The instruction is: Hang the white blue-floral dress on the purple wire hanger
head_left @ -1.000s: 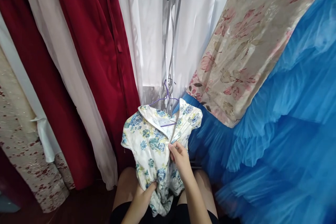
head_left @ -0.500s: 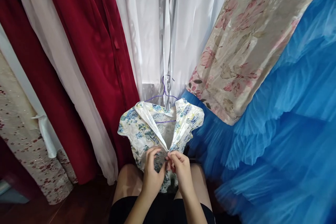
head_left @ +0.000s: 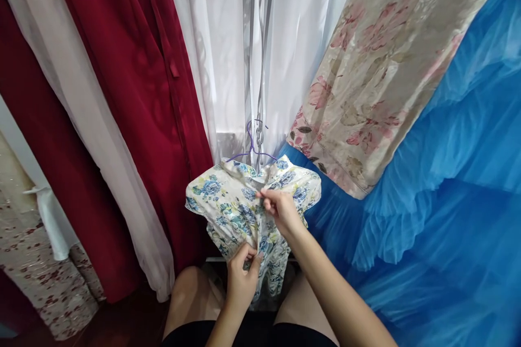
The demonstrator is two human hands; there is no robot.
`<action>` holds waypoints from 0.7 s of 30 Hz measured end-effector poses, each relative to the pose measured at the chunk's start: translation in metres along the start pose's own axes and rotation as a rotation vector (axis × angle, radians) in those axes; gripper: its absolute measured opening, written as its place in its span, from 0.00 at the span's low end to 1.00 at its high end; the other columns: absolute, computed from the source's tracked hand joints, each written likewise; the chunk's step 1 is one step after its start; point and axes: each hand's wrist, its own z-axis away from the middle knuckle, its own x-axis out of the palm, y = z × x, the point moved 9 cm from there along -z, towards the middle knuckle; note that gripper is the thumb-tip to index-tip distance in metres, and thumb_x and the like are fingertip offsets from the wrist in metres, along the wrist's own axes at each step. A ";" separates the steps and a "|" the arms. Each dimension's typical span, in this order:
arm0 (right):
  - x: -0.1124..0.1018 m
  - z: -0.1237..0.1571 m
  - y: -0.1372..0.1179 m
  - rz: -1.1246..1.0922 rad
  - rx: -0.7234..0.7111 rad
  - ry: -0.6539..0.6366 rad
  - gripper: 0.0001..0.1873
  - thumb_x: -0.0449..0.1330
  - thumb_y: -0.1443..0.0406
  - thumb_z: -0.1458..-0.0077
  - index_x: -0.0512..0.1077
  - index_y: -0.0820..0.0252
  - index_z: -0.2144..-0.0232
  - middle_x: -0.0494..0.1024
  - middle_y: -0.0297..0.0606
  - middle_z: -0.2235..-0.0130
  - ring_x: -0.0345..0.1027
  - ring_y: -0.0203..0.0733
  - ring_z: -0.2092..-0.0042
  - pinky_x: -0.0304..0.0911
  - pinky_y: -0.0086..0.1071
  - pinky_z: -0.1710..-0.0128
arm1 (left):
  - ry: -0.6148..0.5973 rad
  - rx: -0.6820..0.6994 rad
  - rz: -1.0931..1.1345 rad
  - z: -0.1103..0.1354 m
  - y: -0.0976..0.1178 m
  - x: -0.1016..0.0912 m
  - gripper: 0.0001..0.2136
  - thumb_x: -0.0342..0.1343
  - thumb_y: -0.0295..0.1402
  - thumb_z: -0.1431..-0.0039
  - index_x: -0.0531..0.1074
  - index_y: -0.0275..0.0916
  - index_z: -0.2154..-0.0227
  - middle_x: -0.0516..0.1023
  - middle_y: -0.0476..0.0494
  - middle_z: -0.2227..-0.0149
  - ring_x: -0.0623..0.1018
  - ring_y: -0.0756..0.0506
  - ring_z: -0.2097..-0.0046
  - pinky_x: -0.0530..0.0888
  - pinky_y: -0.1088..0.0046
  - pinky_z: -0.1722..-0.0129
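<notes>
Pinching floral garment | left fingers | right fingers | hanger partly inside

No lettering or number can be read — the tiny dark marks on the pink-flowered cloth at two o'clock are too fine to make out.

Garment: white ground, blue flowers, touches of yellow and green among them. Hanger: purple. Hanging cloths, from far left: cream cloth, small dark red motifs lower down; dark red cloth, plain; drape, pale greyish pink, plain; crimson cloth, plain; white cloth, plain. To the right: beige cloth, large pink blooms, dark leaves near its hem; tulle, bright blue, unpatterned. Shorts, bottom edge: black
</notes>
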 end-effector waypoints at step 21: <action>0.014 -0.003 -0.056 0.253 -0.317 -0.084 0.12 0.61 0.59 0.47 0.73 0.61 0.76 0.65 0.28 0.85 0.52 0.32 0.81 0.47 0.29 0.77 | -0.036 0.408 -0.083 -0.158 0.129 -0.043 0.11 0.51 0.34 0.30 0.75 0.41 0.52 0.79 0.44 0.59 0.77 0.45 0.58 0.72 0.70 0.56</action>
